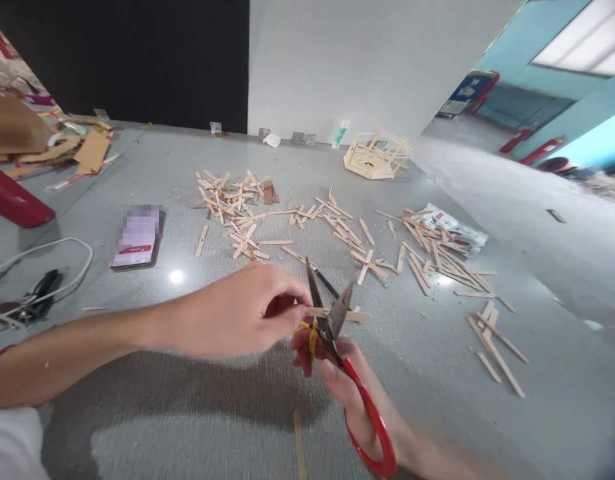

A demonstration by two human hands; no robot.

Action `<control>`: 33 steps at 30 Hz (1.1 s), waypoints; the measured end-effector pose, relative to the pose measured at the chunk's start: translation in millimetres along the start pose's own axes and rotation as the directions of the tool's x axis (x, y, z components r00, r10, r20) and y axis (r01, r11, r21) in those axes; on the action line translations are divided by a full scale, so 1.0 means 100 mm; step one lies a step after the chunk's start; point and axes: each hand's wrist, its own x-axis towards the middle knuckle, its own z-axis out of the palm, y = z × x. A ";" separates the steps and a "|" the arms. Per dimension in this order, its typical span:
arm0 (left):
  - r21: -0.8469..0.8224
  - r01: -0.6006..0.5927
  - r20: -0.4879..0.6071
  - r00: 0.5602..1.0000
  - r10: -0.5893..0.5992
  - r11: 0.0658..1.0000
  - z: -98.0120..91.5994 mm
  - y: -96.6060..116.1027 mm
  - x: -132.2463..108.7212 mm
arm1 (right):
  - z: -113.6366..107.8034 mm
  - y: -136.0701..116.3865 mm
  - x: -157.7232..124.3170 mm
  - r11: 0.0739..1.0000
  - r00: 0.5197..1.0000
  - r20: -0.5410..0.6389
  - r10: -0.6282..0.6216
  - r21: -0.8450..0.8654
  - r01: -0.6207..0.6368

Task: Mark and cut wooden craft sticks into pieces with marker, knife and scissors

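Floor (pixel 537 227), loose sticks (pixel 237 207), phone (pixel 137 238); left fingers (pixel 287 293) tight on stick (pixel 360 317), right fingers (pixel 332 370) round scissors (pixel 362 397)

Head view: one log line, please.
left hand: pinching craft stick | right hand: red scissors, blades open astride stick | floor: loose sticks

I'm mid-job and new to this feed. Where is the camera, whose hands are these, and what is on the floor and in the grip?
There is no machine here. A single camera on a person's head looks forward and down at their own bare hands. The left hand pinches a wooden craft stick. The right hand grips red-handled scissors, with the blades open around that stick. On the grey floor lie scattered craft sticks, a phone, a white cable and, farther back, a stick-built frame.
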 end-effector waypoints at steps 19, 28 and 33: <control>-0.114 0.069 -0.103 0.991 -0.081 0.991 0.06 0.02 0.00 | -0.02 -0.03 0.00 0.998 0.999 0.033 -0.023 -0.054 0.025; 0.035 0.014 -0.098 0.995 -0.010 0.999 0.01 0.03 -0.03 | -0.03 -0.04 -0.03 0.990 0.997 0.064 -0.041 -0.133 0.049; 0.071 0.029 -0.082 0.996 -0.023 0.997 -0.02 0.06 -0.04 | -0.06 0.01 -0.05 0.989 0.997 0.078 -0.020 -0.144 0.031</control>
